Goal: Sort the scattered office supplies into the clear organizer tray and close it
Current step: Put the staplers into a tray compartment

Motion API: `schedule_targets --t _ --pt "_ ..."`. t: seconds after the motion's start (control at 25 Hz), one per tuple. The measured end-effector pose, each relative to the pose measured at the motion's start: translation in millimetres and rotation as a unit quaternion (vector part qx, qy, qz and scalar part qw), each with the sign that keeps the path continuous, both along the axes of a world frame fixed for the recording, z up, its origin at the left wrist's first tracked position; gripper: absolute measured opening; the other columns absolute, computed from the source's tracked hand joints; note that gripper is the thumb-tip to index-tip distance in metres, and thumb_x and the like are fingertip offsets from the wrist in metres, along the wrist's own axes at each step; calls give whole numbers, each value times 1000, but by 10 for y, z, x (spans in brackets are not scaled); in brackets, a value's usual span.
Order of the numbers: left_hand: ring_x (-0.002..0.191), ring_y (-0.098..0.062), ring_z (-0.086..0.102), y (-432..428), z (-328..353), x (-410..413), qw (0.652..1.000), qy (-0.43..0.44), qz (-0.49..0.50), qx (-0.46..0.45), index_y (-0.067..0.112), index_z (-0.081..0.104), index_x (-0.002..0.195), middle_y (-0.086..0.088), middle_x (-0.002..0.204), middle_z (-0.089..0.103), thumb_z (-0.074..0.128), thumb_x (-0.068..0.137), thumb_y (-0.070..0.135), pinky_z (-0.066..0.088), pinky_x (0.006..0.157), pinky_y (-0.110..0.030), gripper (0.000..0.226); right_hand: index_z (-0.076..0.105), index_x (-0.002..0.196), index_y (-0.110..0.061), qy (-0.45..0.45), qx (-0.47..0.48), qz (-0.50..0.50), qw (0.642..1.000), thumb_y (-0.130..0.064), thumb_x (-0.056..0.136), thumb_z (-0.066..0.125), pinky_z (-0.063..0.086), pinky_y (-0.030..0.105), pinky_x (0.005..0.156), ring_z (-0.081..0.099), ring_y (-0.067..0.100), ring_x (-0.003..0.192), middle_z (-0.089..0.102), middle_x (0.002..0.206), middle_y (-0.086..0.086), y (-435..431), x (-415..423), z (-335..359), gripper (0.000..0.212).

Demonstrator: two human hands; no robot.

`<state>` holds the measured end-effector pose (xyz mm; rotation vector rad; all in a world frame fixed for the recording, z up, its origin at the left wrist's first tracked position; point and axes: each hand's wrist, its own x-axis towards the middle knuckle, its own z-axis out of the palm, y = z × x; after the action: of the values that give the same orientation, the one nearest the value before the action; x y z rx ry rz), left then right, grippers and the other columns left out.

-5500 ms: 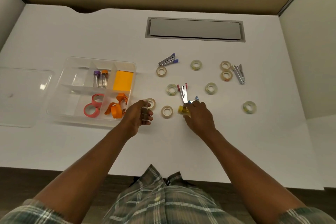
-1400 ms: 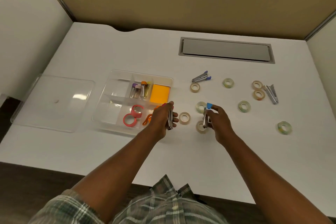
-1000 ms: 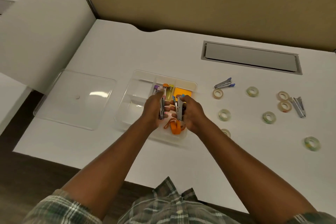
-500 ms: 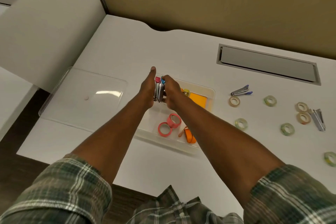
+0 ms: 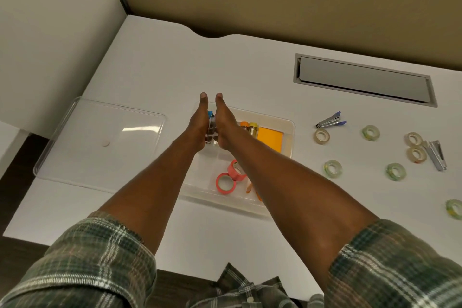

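Observation:
The clear organizer tray [image 5: 291, 132] lies on the white desk, and both my hands hover over its far left compartment. My left hand [image 5: 199, 124] and my right hand [image 5: 224, 124] are pressed side by side, thumbs pointing away from me. Each grips a small metal stapler [image 5: 210, 124]; a blue tip shows between the palms, and the fingers underneath are hidden. Orange- and yellow-tipped staplers [image 5: 249, 126], an orange sticky pad [image 5: 270, 138], two pink tape rolls [image 5: 225, 183] and orange clips [image 5: 250, 187] sit in the tray.
The tray's clear lid [image 5: 100, 142] lies flat to the left. Right of the tray are a purple-tipped stapler [image 5: 330, 121], a silver stapler [image 5: 437, 155] and several small tape rolls [image 5: 332, 169]. A grey cable hatch [image 5: 362, 80] sits at the back, partition walls left and behind.
Both hands picked up staplers from the desk, carried them left over the tray, and have now sunk a little lower into its far left compartment. The camera tilted left.

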<state>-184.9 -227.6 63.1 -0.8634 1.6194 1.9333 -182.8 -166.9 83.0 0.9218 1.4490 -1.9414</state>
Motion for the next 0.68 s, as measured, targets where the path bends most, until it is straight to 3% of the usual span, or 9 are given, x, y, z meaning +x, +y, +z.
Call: schedule_targets --t 0.12,0.2,0.28,0.36,0.44,0.6,0.68 --pt "125 -29 55 15 -22 -7 1000 11 -14 -21 19 37 149 -10 142 53 27 94 71 45 92 -38 77 38 147 -17 6 -1 12 1000 -62 98 34 37 42 107 42 31 138 44 151 10 110 20 30 67" --pt "128 -29 53 71 -2 -11 998 30 -16 -61 18 39 148 -10 142 53 27 95 70 44 98 -39 76 37 148 -17 22 2 22 1000 -61 99 34 37 39 104 39 30 140 40 154 10 178 56 85 67" --pt "114 -24 59 125 -8 -28 984 74 -29 -161 14 52 136 -5 127 62 28 97 66 47 98 -37 69 39 147 -15 44 18 39 998 -63 98 33 38 42 107 41 30 138 40 154 11 263 73 91 69" --pt "91 -16 58 217 -2 -31 951 134 -47 -273 11 61 108 3 92 63 34 101 53 45 75 -26 50 42 145 -14 75 47 58 994 -65 97 32 41 44 108 47 28 130 44 150 11 408 87 66 71" --pt "79 -13 55 374 21 -10 931 184 -52 -310 10 62 97 4 79 58 42 101 45 38 62 -21 40 49 140 -14 107 85 72 988 -64 98 31 47 45 104 54 26 119 52 141 10 619 121 27 67" --pt "86 -16 60 824 23 24 920 234 -99 -298 10 65 97 -1 93 67 51 97 36 45 71 -27 30 63 115 -18 157 184 98 965 -65 96 32 54 49 94 64 27 101 67 110 6 1188 257 -50 60" --pt "94 -18 62 1153 13 50 906 264 -135 -301 9 67 101 -4 101 69 52 97 32 47 80 -31 27 65 112 -20 158 201 87 963 -67 95 34 56 44 88 65 24 98 67 105 3 1533 357 -93 59"
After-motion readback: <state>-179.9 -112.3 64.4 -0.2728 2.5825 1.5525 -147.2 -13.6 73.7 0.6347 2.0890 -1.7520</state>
